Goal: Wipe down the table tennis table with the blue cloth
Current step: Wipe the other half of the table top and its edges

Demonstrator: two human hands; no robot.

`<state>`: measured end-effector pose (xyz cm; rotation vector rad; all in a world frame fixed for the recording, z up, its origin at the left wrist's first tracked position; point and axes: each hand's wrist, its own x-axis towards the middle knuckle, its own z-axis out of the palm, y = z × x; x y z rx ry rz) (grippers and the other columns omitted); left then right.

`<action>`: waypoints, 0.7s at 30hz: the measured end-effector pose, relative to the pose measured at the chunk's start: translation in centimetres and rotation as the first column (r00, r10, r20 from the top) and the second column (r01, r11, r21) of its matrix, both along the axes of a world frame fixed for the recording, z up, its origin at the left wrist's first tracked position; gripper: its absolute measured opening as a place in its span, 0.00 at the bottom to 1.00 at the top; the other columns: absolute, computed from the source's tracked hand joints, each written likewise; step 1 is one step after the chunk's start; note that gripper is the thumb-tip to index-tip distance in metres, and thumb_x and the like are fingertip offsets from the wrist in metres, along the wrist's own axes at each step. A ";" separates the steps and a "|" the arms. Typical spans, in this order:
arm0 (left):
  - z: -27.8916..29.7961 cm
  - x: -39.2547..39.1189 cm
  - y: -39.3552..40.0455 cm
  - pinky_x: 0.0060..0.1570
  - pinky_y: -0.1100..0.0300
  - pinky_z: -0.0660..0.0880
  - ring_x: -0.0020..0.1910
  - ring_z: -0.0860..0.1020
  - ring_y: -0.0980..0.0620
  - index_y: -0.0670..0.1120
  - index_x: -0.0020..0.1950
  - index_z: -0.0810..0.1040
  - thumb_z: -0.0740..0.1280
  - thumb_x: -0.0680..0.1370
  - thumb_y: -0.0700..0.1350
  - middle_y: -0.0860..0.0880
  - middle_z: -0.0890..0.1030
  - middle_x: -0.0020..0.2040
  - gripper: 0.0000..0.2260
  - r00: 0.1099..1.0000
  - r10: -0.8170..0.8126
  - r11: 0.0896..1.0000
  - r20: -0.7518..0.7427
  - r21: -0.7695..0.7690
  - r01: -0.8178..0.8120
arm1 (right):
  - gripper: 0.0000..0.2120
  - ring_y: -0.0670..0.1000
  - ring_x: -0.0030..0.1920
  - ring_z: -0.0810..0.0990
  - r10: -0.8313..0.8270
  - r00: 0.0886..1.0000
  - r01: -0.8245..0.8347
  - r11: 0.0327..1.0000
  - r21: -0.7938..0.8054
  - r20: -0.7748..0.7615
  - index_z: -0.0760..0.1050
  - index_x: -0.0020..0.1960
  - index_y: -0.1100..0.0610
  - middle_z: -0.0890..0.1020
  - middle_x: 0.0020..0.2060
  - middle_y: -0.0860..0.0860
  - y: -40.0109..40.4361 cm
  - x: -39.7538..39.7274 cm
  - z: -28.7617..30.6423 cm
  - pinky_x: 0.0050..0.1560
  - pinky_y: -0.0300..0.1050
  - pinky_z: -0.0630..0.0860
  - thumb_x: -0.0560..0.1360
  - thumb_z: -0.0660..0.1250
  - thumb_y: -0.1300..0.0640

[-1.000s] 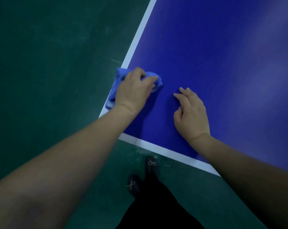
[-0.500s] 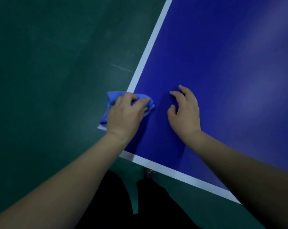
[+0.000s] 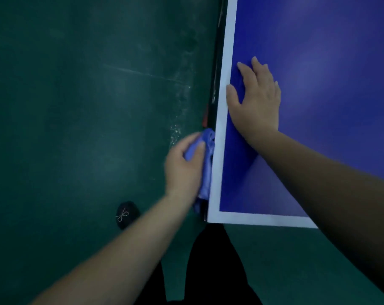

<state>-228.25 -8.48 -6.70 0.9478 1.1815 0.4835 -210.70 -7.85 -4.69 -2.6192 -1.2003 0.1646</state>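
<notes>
Head view: table tennis table (image 3: 318, 84) fills two o'clock, rigid under my flat, spread right hand (image 3: 256, 100). At seven o'clock my left hand (image 3: 184, 168) grips the blue cloth (image 3: 205, 172), soft, light, seemingly bunched against the side edge.

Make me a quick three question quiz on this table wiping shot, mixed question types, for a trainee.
1. True or false: the right hand rests flat on the table tennis table.
2. Which hand grips the blue cloth? A) the left hand B) right C) both
3. Fill in: the cloth is pressed against the table's ___ edge, beside the white border line.

Key: 1 true; 2 A; 3 side.
</notes>
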 end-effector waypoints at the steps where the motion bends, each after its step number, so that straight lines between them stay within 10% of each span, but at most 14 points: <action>1: 0.0 -0.2 -1.5 0.46 0.73 0.74 0.45 0.78 0.71 0.59 0.53 0.79 0.65 0.80 0.40 0.63 0.82 0.47 0.12 1.000 -0.006 1.000 -0.011 0.000 0.006 | 0.26 0.52 0.77 0.52 -0.011 1.000 0.011 1.000 0.004 0.004 0.62 0.75 0.48 0.58 0.77 0.49 0.0 0.1 0.0 0.76 0.55 0.49 0.79 0.54 0.43; 6: -3.0 3.0 1.6 0.51 0.80 0.67 0.46 0.74 0.72 0.50 0.65 0.77 0.61 0.82 0.42 0.50 0.74 0.59 0.13 0.996 -0.064 0.995 -0.069 0.072 0.069 | 0.25 0.51 0.76 0.56 -0.047 0.999 0.047 0.998 0.035 0.013 0.64 0.74 0.50 0.61 0.76 0.49 0.0 -0.1 -0.4 0.75 0.54 0.53 0.78 0.56 0.45; 11: -4.7 3.7 2.9 0.63 0.61 0.72 0.59 0.77 0.53 0.47 0.68 0.76 0.61 0.83 0.43 0.46 0.76 0.64 0.14 0.998 -0.064 0.992 -0.006 -0.114 0.063 | 0.25 0.50 0.75 0.58 -0.057 0.997 0.056 0.998 0.027 0.045 0.64 0.74 0.50 0.62 0.75 0.49 0.4 0.0 -0.1 0.75 0.52 0.54 0.78 0.56 0.47; 17: -1.5 -2.1 -3.9 0.57 0.72 0.71 0.53 0.76 0.67 0.57 0.60 0.77 0.62 0.81 0.41 0.55 0.75 0.56 0.13 0.997 0.005 1.000 0.080 -0.020 -0.004 | 0.24 0.50 0.75 0.59 -0.058 0.996 0.057 0.998 0.026 0.069 0.64 0.73 0.52 0.63 0.74 0.50 0.3 -0.1 -0.2 0.74 0.50 0.56 0.78 0.56 0.47; 21: -4.1 1.9 -0.6 0.57 0.76 0.68 0.50 0.74 0.70 0.46 0.67 0.76 0.59 0.83 0.40 0.52 0.73 0.57 0.13 0.999 -0.040 0.999 -0.015 0.018 0.041 | 0.25 0.50 0.75 0.60 -0.070 0.995 0.068 0.997 0.029 0.068 0.65 0.73 0.52 0.63 0.74 0.50 0.4 0.0 -0.1 0.74 0.49 0.57 0.78 0.55 0.47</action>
